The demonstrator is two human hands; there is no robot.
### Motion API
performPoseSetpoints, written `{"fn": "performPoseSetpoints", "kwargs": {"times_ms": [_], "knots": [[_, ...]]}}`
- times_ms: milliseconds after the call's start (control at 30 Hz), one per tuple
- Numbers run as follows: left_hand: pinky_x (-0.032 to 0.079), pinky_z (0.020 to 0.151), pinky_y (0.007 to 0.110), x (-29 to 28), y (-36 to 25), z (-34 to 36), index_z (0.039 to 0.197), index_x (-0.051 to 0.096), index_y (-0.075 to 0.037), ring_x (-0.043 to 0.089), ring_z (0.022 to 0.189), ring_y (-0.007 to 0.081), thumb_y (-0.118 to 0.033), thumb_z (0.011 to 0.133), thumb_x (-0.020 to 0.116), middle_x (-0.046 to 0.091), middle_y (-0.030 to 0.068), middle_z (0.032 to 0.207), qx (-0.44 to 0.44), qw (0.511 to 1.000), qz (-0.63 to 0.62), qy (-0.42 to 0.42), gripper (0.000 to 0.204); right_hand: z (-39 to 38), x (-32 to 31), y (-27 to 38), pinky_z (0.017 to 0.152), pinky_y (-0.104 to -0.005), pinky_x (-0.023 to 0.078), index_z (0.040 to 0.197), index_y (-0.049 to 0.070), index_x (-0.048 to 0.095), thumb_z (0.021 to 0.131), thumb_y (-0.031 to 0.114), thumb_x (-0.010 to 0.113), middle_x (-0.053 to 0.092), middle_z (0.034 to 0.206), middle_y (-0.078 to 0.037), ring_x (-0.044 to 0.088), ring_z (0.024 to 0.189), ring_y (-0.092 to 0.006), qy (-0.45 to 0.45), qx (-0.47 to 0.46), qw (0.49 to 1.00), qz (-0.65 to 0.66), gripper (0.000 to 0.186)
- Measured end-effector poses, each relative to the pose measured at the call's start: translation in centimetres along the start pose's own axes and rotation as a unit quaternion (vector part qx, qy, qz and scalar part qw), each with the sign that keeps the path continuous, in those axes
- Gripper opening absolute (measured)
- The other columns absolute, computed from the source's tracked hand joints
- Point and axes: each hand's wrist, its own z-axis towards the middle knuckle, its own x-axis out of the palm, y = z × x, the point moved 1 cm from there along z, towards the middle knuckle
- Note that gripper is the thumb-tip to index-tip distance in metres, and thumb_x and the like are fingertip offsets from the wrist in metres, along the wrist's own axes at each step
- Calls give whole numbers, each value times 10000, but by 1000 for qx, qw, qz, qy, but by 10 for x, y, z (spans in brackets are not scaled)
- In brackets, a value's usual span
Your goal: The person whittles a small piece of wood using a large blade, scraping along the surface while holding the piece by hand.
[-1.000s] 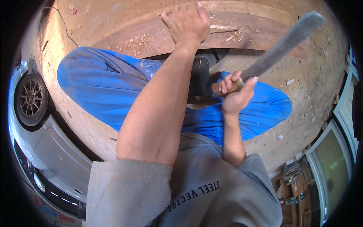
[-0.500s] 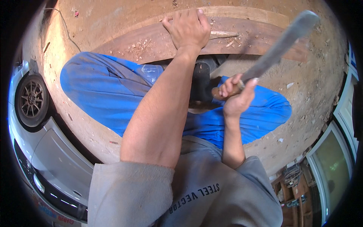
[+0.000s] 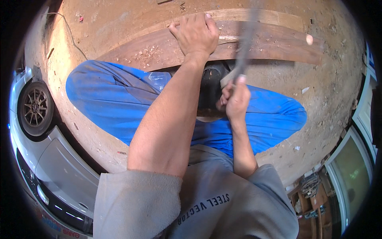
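Note:
My right hand (image 3: 238,99) is wrapped round the handle of a machete (image 3: 246,46). Its long blade, smeared by motion, points away from me across the right half of a brown wooden board (image 3: 278,44). On the board's middle rests my left hand (image 3: 195,34), fingers curled over toward its far edge, the thumb side to the right. A pale, split strip of wood (image 3: 229,38) shows just right of that hand. Wood shavings (image 3: 149,53) lie scattered over the left part of the board. What lies under my left palm is hidden.
My bent legs in blue trousers (image 3: 107,99) flank the near side of the board. Left stands a silver car (image 3: 65,159) with a dark wheel (image 3: 35,104). A framed glass panel (image 3: 350,171) and cluttered wooden shelves (image 3: 312,205) are at lower right. A cable (image 3: 65,24) crosses the floor.
The machete has swung from pointing far right to pointing almost straight away from me. My right hand has shifted slightly left. A pale chip now appears over the board's right end.

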Motion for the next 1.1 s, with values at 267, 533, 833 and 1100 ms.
{"fn": "performPoseSetpoints", "kwargs": {"times_ms": [267, 533, 833, 1100], "knots": [[326, 979, 492, 1, 1, 0, 901, 717, -113, 642, 993, 291, -324, 997, 477, 748, 91, 952, -2, 1000, -5, -6, 334, 6, -1, 12, 447, -253, 357, 804, 69, 525, 1132, 516, 328, 452, 569, 4, 423, 455, -96, -46, -10, 988, 145, 588], [326, 978, 491, 1, 3, 0, 883, 715, -117, 642, 974, 294, -314, 997, 468, 749, 86, 934, -5, 1000, -7, -13, 336, 8, -4, 7, 427, -264, 329, 762, 59, 531, 1132, 474, 388, 439, 566, 15, 423, 469, -77, 43, 43, 998, -10, 574], [327, 967, 507, -2, 1, 2, 877, 720, -115, 646, 953, 286, -310, 993, 483, 740, 83, 891, -13, 1000, -16, 10, 328, 6, -2, 15, 435, -262, 332, 779, 52, 544, 1138, 429, 399, 471, 581, 16, 433, 486, -71, 33, 55, 994, -86, 540], [331, 963, 512, 2, 4, 1, 873, 718, -115, 646, 966, 295, -311, 989, 492, 733, 91, 896, -3, 999, -24, -28, 321, -4, 12, 29, 451, -250, 357, 863, 53, 503, 1136, 485, 352, 477, 635, -20, 436, 498, -83, -39, -67, 981, 176, 533]]}}
